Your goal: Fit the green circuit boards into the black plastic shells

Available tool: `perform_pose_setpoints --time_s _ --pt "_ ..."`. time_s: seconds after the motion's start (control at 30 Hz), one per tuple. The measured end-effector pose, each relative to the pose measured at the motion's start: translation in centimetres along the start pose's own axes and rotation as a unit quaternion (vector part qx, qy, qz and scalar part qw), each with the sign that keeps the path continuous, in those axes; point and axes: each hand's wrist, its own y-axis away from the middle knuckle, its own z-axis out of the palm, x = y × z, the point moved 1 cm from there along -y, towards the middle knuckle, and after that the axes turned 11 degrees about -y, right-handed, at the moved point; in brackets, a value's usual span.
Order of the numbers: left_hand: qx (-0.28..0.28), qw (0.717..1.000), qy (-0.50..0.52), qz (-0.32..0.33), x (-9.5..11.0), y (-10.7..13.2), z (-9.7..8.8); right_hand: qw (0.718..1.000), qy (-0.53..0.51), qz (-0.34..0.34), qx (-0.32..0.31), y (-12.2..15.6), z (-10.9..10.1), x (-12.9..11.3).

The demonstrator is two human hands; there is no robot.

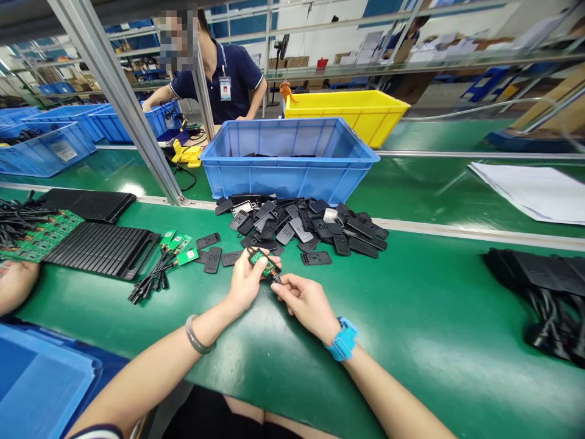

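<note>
Green circuit board is above the green bench, pinched in my left hand. My right hand holds the black cable end at its lower corner; rest of that cable hidden by my fingers. Ahead: heap of black covers, overlapping, can't count. Left: four loose boards, two black trays. Beyond: one blue bin, contents mostly hidden; one yellow bin; one co-worker; racks. Another person's hand, cut off at left edge.
</note>
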Motion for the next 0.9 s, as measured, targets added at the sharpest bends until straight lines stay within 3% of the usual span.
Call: perform_pose_setpoints --time_s 0.2,0.43,0.57,0.77,0.9 --pt "-0.024 0.998 0.048 -0.035 0.6 0.2 0.1 0.996 0.033 -0.076 0.043 -0.2 -0.5 -0.4" --pt "-0.037 0.996 0.063 -0.059 1.1 0.4 0.0 0.999 -0.050 -0.015 -0.016 -0.5 -0.6 -0.8" --pt "-0.041 0.998 0.039 -0.042 1.0 0.5 -0.1 0.997 -0.047 -0.021 -0.051 -0.7 -0.7 -0.8" --pt "-0.008 1.000 -0.025 0.001 1.3 0.9 0.2 0.994 0.080 -0.067 0.028 -0.8 -0.6 -0.5" --pt "0.008 0.999 -0.032 0.019 1.5 1.0 0.5 0.989 0.121 -0.076 0.047 -0.8 -0.3 -0.6"
